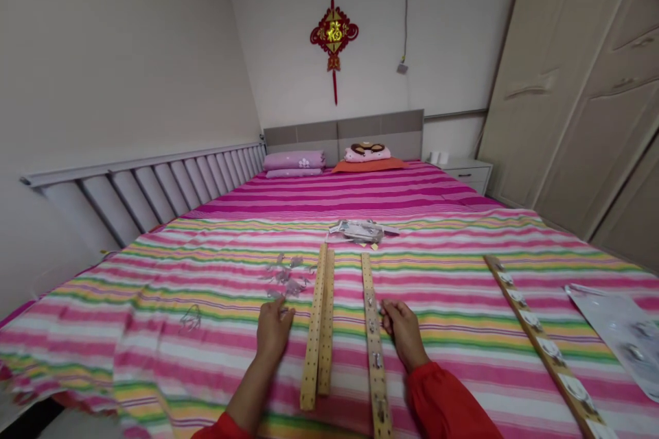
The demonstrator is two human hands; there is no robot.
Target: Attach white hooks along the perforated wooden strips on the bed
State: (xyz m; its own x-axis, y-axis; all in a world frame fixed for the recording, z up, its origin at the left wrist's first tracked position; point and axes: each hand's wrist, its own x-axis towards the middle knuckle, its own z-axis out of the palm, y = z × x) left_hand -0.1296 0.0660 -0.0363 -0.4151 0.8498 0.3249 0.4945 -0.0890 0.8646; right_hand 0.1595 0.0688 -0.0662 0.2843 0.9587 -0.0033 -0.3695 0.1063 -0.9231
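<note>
My left hand (272, 330) lies on the striped bedspread (453, 329), fingers reaching a small pile of clear plastic clips (287, 279); what its fingertips hold is unclear. Beside it lie two perforated wooden strips (319, 329) side by side. My right hand (403, 330) rests just right of a third wooden strip (374, 343) that carries a few metal clips. Its fingers are pinched together at a clip next to the strip's edge.
A fourth wooden strip (540, 339) with several clips fitted lies at the right. A plastic bag (618, 333) sits at the far right edge. A heap of packaging (363, 229) lies mid-bed. Pillows (294, 163) are at the headboard, a wardrobe (581, 96) stands right.
</note>
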